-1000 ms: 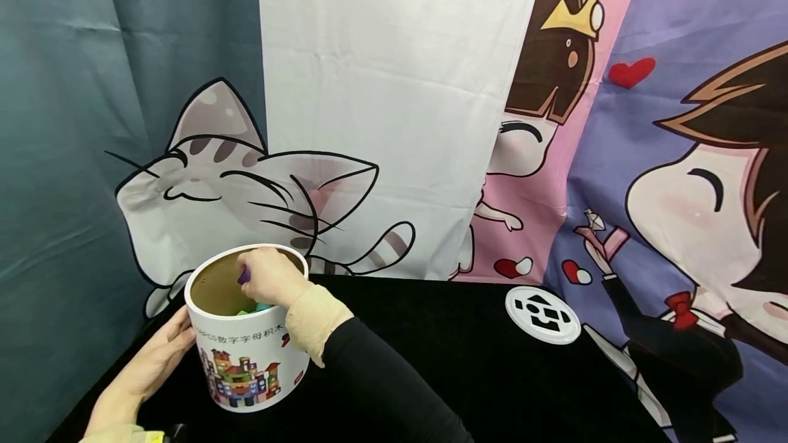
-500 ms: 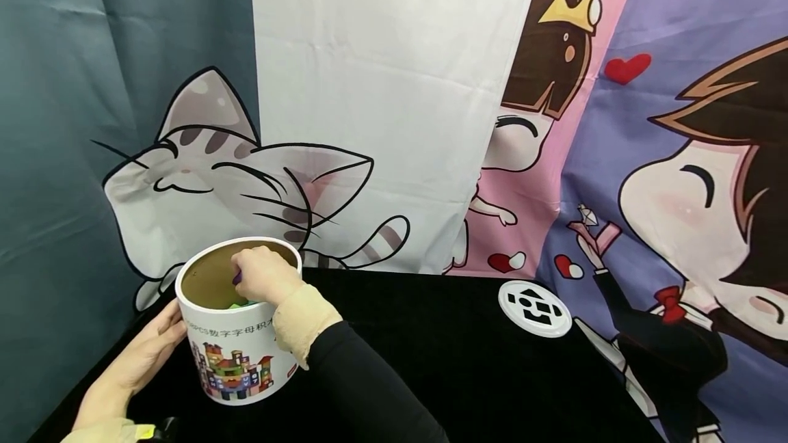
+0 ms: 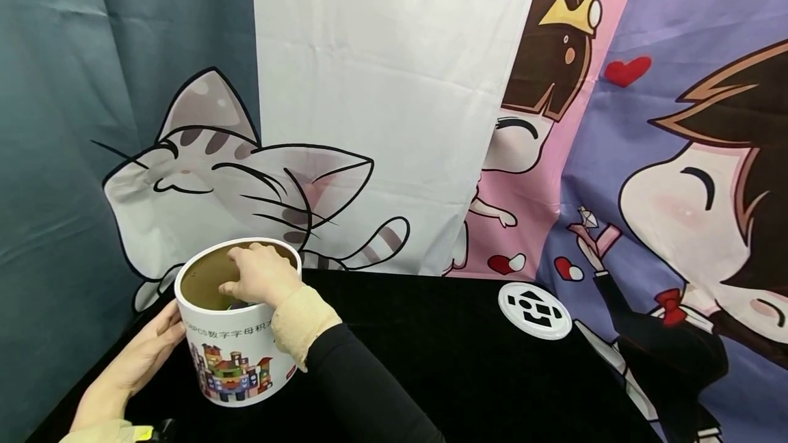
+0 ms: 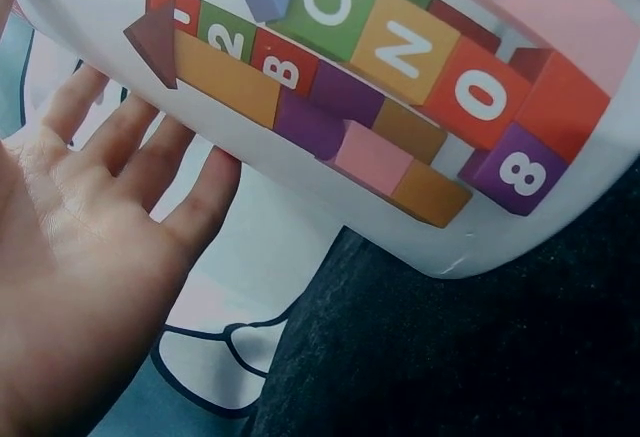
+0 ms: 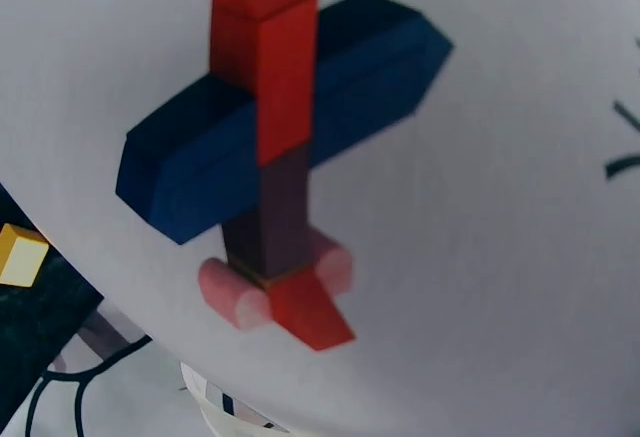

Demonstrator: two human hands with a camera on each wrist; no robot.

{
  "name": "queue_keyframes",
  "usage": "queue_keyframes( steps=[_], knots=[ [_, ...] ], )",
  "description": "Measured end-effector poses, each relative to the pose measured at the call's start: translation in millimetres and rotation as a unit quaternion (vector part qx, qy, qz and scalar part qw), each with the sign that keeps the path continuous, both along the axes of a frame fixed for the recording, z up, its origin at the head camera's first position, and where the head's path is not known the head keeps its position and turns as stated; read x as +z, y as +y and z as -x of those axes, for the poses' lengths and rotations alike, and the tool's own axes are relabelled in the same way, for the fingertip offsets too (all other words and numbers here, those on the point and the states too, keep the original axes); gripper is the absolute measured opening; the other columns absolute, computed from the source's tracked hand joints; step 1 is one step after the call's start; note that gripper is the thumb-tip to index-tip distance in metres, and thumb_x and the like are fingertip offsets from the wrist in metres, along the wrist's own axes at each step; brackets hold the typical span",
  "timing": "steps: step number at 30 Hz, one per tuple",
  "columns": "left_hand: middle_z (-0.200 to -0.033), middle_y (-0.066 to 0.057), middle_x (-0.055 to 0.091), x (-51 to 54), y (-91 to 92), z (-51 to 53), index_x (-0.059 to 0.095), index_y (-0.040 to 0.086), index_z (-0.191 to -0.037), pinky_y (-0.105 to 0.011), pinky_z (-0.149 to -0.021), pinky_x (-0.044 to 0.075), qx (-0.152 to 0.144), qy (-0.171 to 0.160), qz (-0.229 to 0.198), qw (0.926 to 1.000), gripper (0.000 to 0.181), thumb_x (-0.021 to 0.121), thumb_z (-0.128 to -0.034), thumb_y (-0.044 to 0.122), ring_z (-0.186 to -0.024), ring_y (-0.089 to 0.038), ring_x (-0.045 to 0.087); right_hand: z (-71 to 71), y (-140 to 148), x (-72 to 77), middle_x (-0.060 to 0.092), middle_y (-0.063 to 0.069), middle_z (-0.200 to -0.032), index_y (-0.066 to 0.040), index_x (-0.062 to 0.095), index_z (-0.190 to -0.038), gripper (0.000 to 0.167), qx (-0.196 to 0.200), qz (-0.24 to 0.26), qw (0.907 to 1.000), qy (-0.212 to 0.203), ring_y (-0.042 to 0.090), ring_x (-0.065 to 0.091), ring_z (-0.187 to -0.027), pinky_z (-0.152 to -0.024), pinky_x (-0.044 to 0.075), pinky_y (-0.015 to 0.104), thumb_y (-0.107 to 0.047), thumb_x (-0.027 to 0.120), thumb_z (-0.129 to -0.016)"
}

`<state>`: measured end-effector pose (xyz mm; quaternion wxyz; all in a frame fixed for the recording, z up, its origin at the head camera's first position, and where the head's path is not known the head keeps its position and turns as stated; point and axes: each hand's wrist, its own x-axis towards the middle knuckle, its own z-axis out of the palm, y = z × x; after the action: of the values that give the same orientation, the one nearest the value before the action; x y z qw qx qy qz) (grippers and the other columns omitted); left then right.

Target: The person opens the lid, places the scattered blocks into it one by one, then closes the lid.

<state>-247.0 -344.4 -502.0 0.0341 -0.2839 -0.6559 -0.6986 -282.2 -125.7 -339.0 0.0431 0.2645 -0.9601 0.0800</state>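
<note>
A white round bucket (image 3: 206, 344) printed with colourful building blocks and lettering stands on the black cloth, its top uncovered. My left hand (image 3: 135, 361) rests against its left side; in the left wrist view, the extended fingertips touch the printed wall. Over the bucket's opening, my right hand (image 3: 265, 275) reaches in, thumb and index finger spread apart and nothing visible between them. A sliver of green blocks (image 3: 237, 305) shows below the hand inside; the other contents are hidden by the hand and rim. Only the bucket's outer wall (image 5: 480, 257) fills the right wrist view, without the hand.
A white lid (image 3: 535, 311) with black cut-out shapes lies on the black cloth (image 3: 418, 347) to the right. Behind it hangs a curtain (image 3: 382, 87) printed with cartoon figures. A small yellow block (image 5: 22, 257) shows at the left edge of the right wrist view.
The purple block pinched in my right hand is no longer visible, and its thumb and index finger have spread. My left hand keeps its place on the bucket. The head view shifted slightly.
</note>
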Motion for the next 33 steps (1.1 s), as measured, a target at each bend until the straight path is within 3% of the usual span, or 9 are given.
queue_keyframes(
  steps=[5, 9, 14, 20, 24, 29, 31, 33],
  knots=[
    [-0.149, 0.02, 0.023, -0.1, -0.5, -2.0, 0.004, 0.018, -0.159, -0.011, -0.095, 0.03, -0.004, -0.004, 0.001, 1.0, 0.063, 0.035, -0.1057, 0.004, -0.129, 0.014, 0.028, -2.5, 2, -0.3, 0.051, -0.014, -0.134, -0.037, 0.053, -0.138, 0.051, 0.013, 0.025, 0.9994, 0.019, 0.01, 0.049, -0.123, -0.095, 0.044, 0.033, -0.054, 0.063, -0.09],
    [-0.15, 0.019, 0.021, 2.1, -2.9, -4.1, 0.004, 0.019, -0.159, -0.01, -0.095, 0.029, 0.01, -0.016, 0.013, 0.9997, 0.063, 0.036, -0.1057, 0.006, -0.128, 0.015, 0.028, -3.7, 5, -2.9, 0.055, -0.007, -0.127, -0.028, 0.056, -0.135, 0.041, 0.028, 0.099, 0.991, 0.085, 0.008, 0.053, -0.114, -0.091, 0.045, 0.025, -0.042, 0.057, -0.097],
    [-0.151, 0.018, 0.018, 2.5, -4.4, -5.2, 0.002, 0.019, -0.159, -0.01, -0.093, 0.03, 0.02, -0.03, 0.023, 0.9991, 0.065, 0.037, -0.1056, 0.007, -0.126, 0.017, 0.028, -3.2, 9, -8.3, 0.055, -0.002, -0.121, -0.021, 0.063, -0.124, 0.031, 0.025, 0.225, 0.9587, 0.172, 0.01, 0.054, -0.11, -0.086, 0.045, 0.02, -0.023, 0.059, -0.093],
    [-0.151, 0.017, 0.019, 1.2, -2.1, -4.8, 0.001, 0.014, -0.158, -0.011, -0.093, 0.03, 0.017, -0.024, 0.02, 0.9994, 0.065, 0.037, -0.1051, 0.005, -0.126, 0.016, 0.029, 4.8, 18, -10.7, 0.049, 0.007, -0.124, -0.013, 0.063, -0.121, 0.037, 0.059, 0.333, 0.9129, 0.229, 0.014, 0.051, -0.111, -0.091, 0.041, 0.017, -0.008, 0.063, -0.084],
    [-0.153, 0.015, 0.015, 4.4, -0.6, -3.9, 0.0, 0.015, -0.158, -0.01, -0.093, 0.03, 0.026, -0.027, 0.031, 0.9988, 0.065, 0.037, -0.1054, 0.005, -0.126, 0.016, 0.029, 20.8, 35, -11.9, 0.05, 0.008, -0.12, -0.01, 0.065, -0.117, 0.034, 0.039, 0.416, 0.8871, 0.195, 0.015, 0.053, -0.108, -0.093, 0.04, 0.02, -0.006, 0.061, -0.083],
    [-0.153, 0.013, 0.016, 5.8, 0.5, -3.3, -0.002, 0.009, -0.158, -0.01, -0.093, 0.03, 0.032, -0.028, 0.033, 0.9985, 0.065, 0.037, -0.1053, 0.006, -0.126, 0.016, 0.029, 53.9, 69, -23.5, 0.058, 0.009, -0.108, -0.008, 0.068, -0.109, 0.03, -0.066, 0.513, 0.8504, 0.097, 0.017, 0.06, -0.088, -0.077, 0.048, 0.027, -0.003, 0.06, -0.08],
    [-0.152, 0.012, 0.018, 5.1, 0.4, -3.7, -0.002, 0.006, -0.157, -0.01, -0.093, 0.03, 0.032, -0.029, 0.031, 0.9986, 0.065, 0.038, -0.1051, 0.006, -0.125, 0.016, 0.03, 65.8, 82, -34.1, 0.06, 0.009, -0.107, -0.008, 0.068, -0.108, 0.028, -0.101, 0.52, 0.8463, 0.056, 0.017, 0.061, -0.088, -0.076, 0.05, 0.03, -0.003, 0.061, -0.081],
    [-0.151, 0.012, 0.019, 4.4, 0.4, -4.0, -0.002, 0.004, -0.157, -0.01, -0.092, 0.031, 0.033, -0.029, 0.031, 0.9986, 0.065, 0.038, -0.105, 0.006, -0.124, 0.016, 0.032, 74.3, 94, -47.9, 0.061, 0.009, -0.108, -0.009, 0.067, -0.108, 0.027, -0.124, 0.512, 0.8496, 0.018, 0.018, 0.061, -0.092, -0.078, 0.049, 0.032, -0.003, 0.063, -0.082]
  ],
)
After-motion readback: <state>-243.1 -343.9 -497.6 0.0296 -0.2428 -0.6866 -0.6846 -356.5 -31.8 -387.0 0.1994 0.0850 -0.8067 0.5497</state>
